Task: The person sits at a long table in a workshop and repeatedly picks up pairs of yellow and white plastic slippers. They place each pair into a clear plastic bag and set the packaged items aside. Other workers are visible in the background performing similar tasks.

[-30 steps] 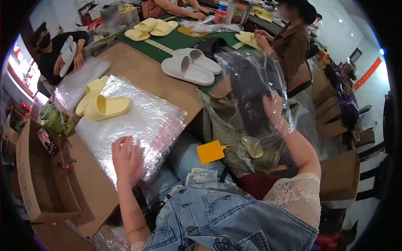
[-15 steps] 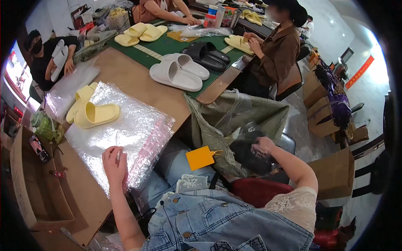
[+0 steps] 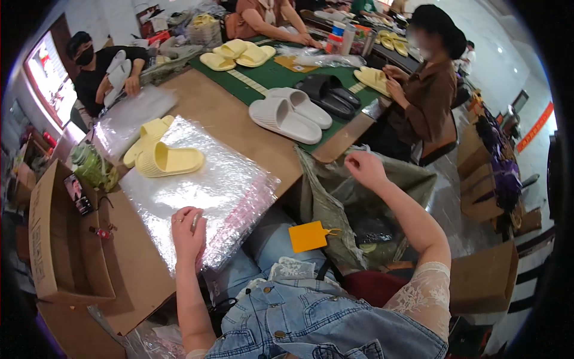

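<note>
My left hand (image 3: 189, 234) rests on the near edge of a stack of shiny clear plastic bags (image 3: 233, 161). Its fingers are curled, with a small silvery piece showing between them that I cannot make out. A pair of yellow slippers (image 3: 173, 160) lies on the far left part of that stack. My right hand (image 3: 366, 170) is raised over a large olive woven sack (image 3: 323, 185), holding nothing, its fingers loosely bent. Down inside the sack lies a dark plastic-wrapped bundle (image 3: 373, 229), partly hidden by the sack's folds and my forearm.
Grey slippers (image 3: 287, 119) and black slippers (image 3: 327, 96) stand on the green mat (image 3: 224, 84). An orange tag (image 3: 307, 237) hangs by the sack. At left are an open cardboard box (image 3: 45, 239) and a phone (image 3: 78, 192). Several co-workers sit around the table.
My right hand has let go of the dark bundle in the sack and risen toward the sack's far side. The left hand stays on the bags. The whole view has shifted.
</note>
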